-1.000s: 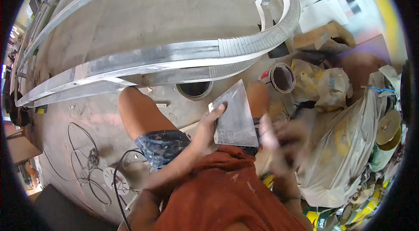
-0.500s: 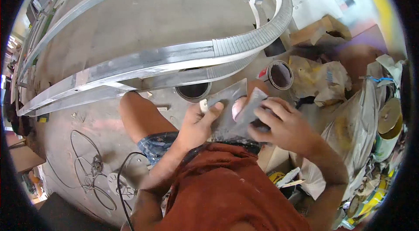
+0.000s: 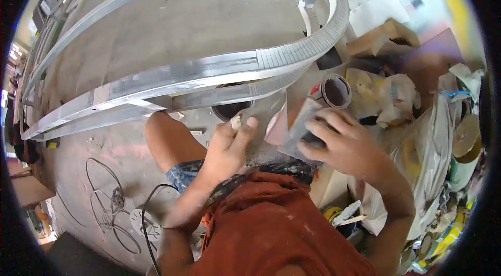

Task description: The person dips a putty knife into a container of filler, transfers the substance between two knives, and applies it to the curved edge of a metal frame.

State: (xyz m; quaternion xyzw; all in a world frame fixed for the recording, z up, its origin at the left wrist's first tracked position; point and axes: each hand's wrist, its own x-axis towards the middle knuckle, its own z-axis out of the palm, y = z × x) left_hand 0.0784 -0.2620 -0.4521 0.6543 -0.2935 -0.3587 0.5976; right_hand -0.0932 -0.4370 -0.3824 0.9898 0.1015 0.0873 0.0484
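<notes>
Near the middle, my left hand (image 3: 224,152) is closed on a flat scraper, whose pale end (image 3: 237,121) shows by the thumb; its blade is smeared by motion. My right hand (image 3: 347,143) grips a grey flat plate (image 3: 301,129), fingers bent over its right side. Pinkish material (image 3: 278,128) shows between the hands, beside the plate's left edge. Both hands are above my lap, in front of the red-brown shirt (image 3: 282,224).
A curved metal frame (image 3: 182,75) spans the view ahead. Two open cans, one dark (image 3: 229,110) and one red-labelled (image 3: 335,92), stand beyond my hands. Cables (image 3: 112,203) lie at left. Plastic sheeting (image 3: 422,156) and a cardboard box (image 3: 383,37) are at right.
The left hand has moved slightly left and its scraper has turned, so the broad face no longer shows clearly. The right hand's plate has tilted, showing more of its darker face.
</notes>
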